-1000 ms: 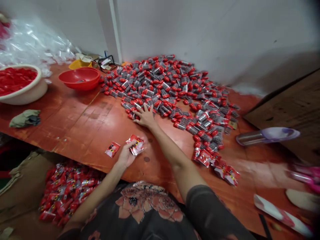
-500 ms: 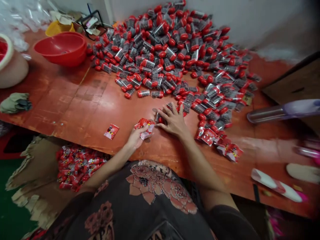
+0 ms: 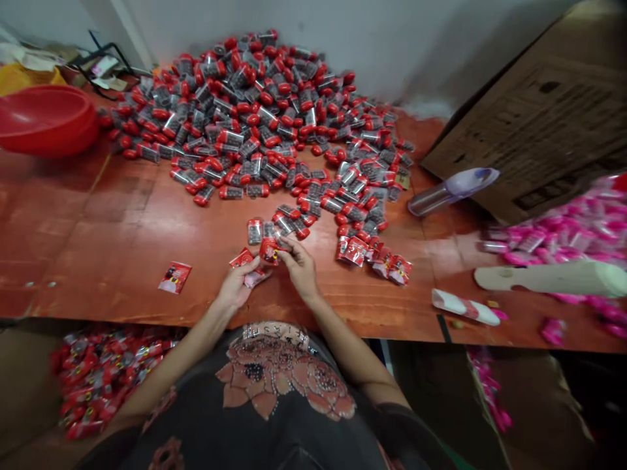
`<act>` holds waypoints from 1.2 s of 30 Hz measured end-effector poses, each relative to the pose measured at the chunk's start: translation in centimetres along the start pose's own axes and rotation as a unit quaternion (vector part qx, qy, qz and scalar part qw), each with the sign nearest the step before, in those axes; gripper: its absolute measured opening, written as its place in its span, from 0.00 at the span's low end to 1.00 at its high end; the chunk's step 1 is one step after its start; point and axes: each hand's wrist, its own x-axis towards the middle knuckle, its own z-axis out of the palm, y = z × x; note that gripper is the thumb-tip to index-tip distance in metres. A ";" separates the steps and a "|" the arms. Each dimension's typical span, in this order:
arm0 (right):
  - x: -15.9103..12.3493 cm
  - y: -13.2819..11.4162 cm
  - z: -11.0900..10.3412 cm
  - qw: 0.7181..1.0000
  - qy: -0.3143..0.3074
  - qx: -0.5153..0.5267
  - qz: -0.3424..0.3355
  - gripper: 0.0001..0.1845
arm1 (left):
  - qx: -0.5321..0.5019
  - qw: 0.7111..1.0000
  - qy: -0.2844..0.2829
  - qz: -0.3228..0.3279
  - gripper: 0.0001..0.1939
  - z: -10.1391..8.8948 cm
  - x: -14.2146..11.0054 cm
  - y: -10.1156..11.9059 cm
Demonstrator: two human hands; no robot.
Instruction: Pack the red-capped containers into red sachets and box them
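My left hand [image 3: 236, 285] is closed around a few red printed wrappers [image 3: 241, 258], which stick out past its thumb. Fingertips of my right hand [image 3: 300, 266] pinch one red printed wrapper [image 3: 268, 250] close beside them. Just beyond my hands, two small clear jars with red caps and dark contents stand or lie on the table, one of them a clear jar [image 3: 255, 231]. A single flat wrapper [image 3: 175, 277] lies to the left. Several red-wrapped pieces [image 3: 353, 250] lie in a row to the right.
A large heap of red-capped jars [image 3: 245, 117] covers the back of the orange table [image 3: 122, 228]. Red bowls [image 3: 46, 121] sit at left, a cardboard box [image 3: 539, 111] and pink items [image 3: 563, 228] at right. Below the front edge lie many red-wrapped pieces [image 3: 108, 378].
My right hand has come back from the jars toward my left hand and now pinches a wrapper. The camera view has turned to the right.
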 end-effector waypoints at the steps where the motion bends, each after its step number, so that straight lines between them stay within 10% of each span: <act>1: -0.1 0.0 -0.1 1.000 0.006 -0.007 -0.004 0.21 | -0.008 1.000 0.014 -0.002 0.07 -0.1 -0.2 -0.2; 18: 2.9 0.5 -1.4 0.910 0.011 -0.388 -0.146 0.21 | 0.009 0.991 0.101 0.089 0.09 -0.5 0.7 0.9; 26: 2.8 0.1 -2.2 0.865 -0.132 -0.474 -0.101 0.29 | -0.082 0.992 0.099 0.009 0.08 -0.6 0.8 2.0; 33: 0.9 -0.8 -2.2 0.991 -0.051 -0.124 0.019 0.14 | -0.074 0.995 0.065 -0.017 0.11 -0.2 0.3 2.0; 36: -0.2 -2.1 -1.0 0.998 0.007 0.051 0.046 0.17 | -0.068 0.995 0.079 -0.003 0.11 0.3 0.0 1.6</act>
